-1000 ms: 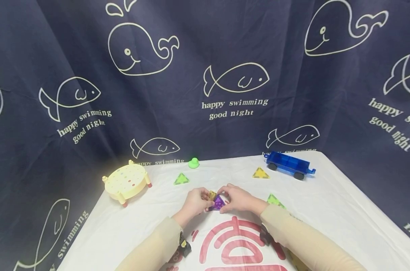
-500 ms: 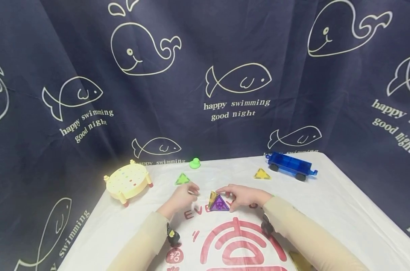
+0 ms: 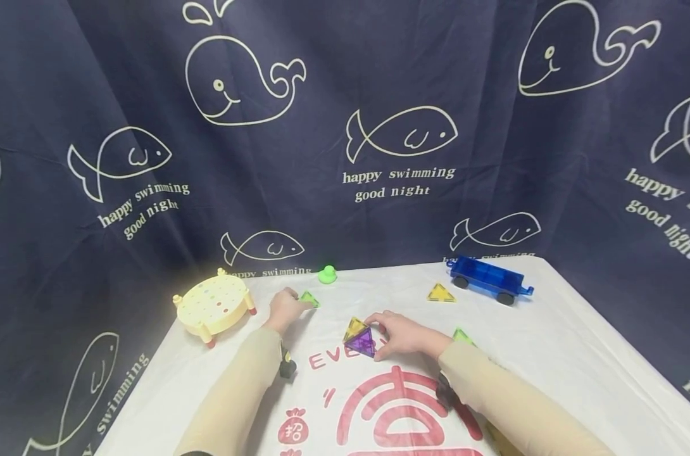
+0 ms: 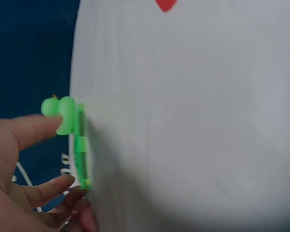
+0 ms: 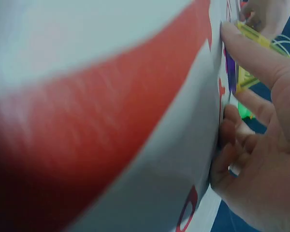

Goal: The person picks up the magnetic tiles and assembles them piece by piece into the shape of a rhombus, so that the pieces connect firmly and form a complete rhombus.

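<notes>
Near the table's middle, my right hand (image 3: 402,334) holds a joined pair of translucent magnetic tiles between thumb and index finger. One is a yellow triangle (image 3: 354,328), the other a purple triangle (image 3: 362,343) in front of it. My left hand (image 3: 285,310) is at the left side of a green triangular magnetic tile (image 3: 309,300) farther back. In the left wrist view, thumb and fingers spread around this green tile (image 4: 81,150), fingertips right at its lower end. There the thumb overlaps a green toy duck (image 4: 65,113) standing behind.
A cream round toy with pegs (image 3: 214,305) lies at the left. Toward the back right are a blue wheeled car base (image 3: 487,278) and a loose yellow triangular tile (image 3: 440,293). Another green tile (image 3: 462,336) shows partly behind the right sleeve. A printed curtain (image 3: 322,209) hangs behind.
My left hand has released the joined tiles and moved left and back to the green tile. In my right hand, the yellow-and-purple pair has shifted slightly left and turned.
</notes>
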Tool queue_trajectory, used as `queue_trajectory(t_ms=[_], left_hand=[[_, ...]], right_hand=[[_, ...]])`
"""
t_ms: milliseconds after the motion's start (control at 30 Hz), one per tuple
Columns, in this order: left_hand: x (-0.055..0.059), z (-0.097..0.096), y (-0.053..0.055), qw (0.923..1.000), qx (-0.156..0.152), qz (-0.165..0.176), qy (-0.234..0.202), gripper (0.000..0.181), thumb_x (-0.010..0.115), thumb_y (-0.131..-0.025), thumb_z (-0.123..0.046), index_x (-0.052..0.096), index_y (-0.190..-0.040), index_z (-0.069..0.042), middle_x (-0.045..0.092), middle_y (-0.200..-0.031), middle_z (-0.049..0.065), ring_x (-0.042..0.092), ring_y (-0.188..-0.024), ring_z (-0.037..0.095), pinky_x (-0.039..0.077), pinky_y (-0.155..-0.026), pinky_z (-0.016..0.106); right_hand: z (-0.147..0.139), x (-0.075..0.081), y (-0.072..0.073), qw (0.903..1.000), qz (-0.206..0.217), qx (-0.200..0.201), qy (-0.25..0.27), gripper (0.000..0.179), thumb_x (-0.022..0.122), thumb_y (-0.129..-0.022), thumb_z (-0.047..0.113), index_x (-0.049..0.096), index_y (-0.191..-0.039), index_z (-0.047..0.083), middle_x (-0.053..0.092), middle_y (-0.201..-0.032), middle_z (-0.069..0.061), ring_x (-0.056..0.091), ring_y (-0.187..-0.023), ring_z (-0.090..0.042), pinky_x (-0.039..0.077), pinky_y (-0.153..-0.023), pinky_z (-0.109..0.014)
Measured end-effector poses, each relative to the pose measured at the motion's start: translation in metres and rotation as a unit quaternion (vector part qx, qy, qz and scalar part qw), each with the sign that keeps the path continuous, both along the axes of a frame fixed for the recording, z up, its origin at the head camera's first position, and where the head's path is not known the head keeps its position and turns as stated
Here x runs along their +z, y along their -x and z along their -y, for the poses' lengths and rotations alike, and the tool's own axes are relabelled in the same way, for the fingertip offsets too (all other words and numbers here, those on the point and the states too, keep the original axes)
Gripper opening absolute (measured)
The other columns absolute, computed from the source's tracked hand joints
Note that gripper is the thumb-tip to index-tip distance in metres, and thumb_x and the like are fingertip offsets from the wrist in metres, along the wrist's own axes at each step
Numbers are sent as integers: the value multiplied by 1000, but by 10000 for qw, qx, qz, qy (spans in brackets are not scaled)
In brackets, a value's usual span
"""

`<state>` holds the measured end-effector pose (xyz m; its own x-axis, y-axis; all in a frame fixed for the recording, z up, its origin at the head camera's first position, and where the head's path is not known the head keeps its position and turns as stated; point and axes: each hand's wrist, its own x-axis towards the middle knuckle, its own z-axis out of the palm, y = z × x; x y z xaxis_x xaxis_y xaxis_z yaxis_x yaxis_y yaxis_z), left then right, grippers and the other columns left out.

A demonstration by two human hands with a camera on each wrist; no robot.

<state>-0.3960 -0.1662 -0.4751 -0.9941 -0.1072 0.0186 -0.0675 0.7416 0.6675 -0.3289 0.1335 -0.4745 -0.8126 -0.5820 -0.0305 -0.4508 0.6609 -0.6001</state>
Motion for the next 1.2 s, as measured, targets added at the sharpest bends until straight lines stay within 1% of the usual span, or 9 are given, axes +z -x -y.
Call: queue_trajectory(t_ms=[133,233,367,533,700,767,967,1133,1200], left_hand=[[-5,-8,6,9993,258,69,253,64,85,-77,-44,60,-110,5,56,-112,25,51,-110,46,45,-97,57],[-8,-13,9,9976,458,197,475,67,85,-75,-49,58,-109,1,53,-116,25,49,-113,45,44,-97,59],[-12,-15,9,9959,605,316,600,67,86,-74,-48,56,-112,-1,51,-122,25,46,-118,45,43,-99,61],[-12,-15,5,9968,538,299,516,62,87,-74,-42,56,-108,0,50,-120,26,45,-116,45,44,-98,61],[-9,-16,-7,9971,366,386,545,64,87,-73,-39,58,-113,3,51,-118,27,46,-116,46,44,-98,62],[-7,-16,-14,9972,304,401,554,66,88,-73,-38,58,-114,3,51,-117,26,46,-116,47,44,-98,62],[0,-19,-35,9980,2,356,517,64,92,-69,-33,55,-108,2,52,-104,21,50,-106,44,47,-93,59],[1,-22,-53,9973,-283,318,600,63,92,-69,-31,55,-109,1,54,-98,16,53,-98,39,48,-90,55],[1,-22,-59,9967,-390,309,647,62,92,-68,-30,56,-108,0,54,-95,14,53,-92,35,49,-86,52]], right_hand=[[5,-1,-5,9994,-295,-180,-64,75,93,-72,23,58,-135,4,56,-96,-2,51,-88,-17,49,-82,-39],[6,-2,-8,9990,-362,-256,-90,75,93,-72,24,58,-135,5,54,-93,-2,50,-85,-15,48,-78,-36],[8,-3,-10,9987,-382,-317,-97,75,93,-71,25,58,-134,5,54,-91,-2,49,-83,-15,48,-77,-35],[11,-2,-10,9976,-283,-590,-213,74,94,-70,28,59,-133,7,55,-94,-1,54,-89,-19,50,-88,-43],[13,0,-11,9953,-192,-871,-372,74,93,-72,31,59,-134,9,59,-99,-1,58,-100,-24,49,-96,-47],[14,1,-11,9945,-190,-940,-413,74,92,-72,33,59,-134,9,59,-99,-2,58,-101,-25,49,-96,-47],[18,-2,-12,9919,-239,-1160,-450,76,93,-71,37,59,-133,10,60,-102,-2,57,-100,-23,51,-94,-46],[21,-3,-14,9906,-240,-1273,-430,77,93,-70,38,59,-133,9,61,-104,-4,58,-101,-25,51,-93,-47],[21,-3,-14,9902,-224,-1307,-433,77,94,-70,38,59,-133,9,60,-103,-4,57,-101,-25,52,-92,-48]])
